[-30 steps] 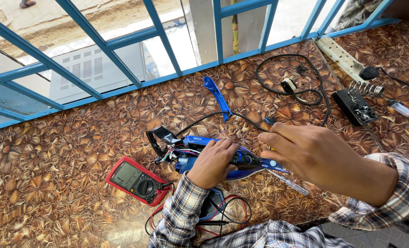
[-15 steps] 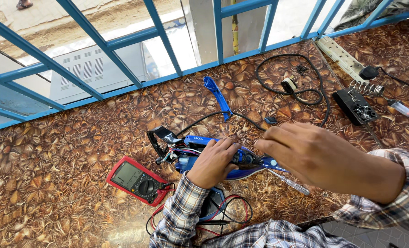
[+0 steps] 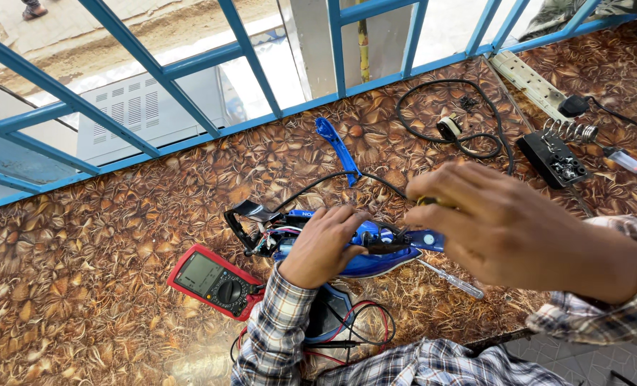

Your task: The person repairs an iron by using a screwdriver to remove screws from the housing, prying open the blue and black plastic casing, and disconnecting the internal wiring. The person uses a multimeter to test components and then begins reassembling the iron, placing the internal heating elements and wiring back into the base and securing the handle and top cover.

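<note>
The left hand (image 3: 323, 246) lies flat, fingers spread and resting on an opened blue electric iron (image 3: 375, 250) that sits on the brown leaf-patterned surface (image 3: 104, 314), wires spilling from its rear end. The right hand (image 3: 508, 225) hovers just above the iron's front, its fingers curled together around a small yellowish object (image 3: 427, 201) that is mostly hidden. A red multimeter (image 3: 214, 281) lies just left of the left wrist, and a screwdriver (image 3: 451, 279) rests beside the iron.

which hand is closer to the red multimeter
Left. The left hand rests on the blue appliance just right of the red multimeter; the right hand is farther right.
</note>
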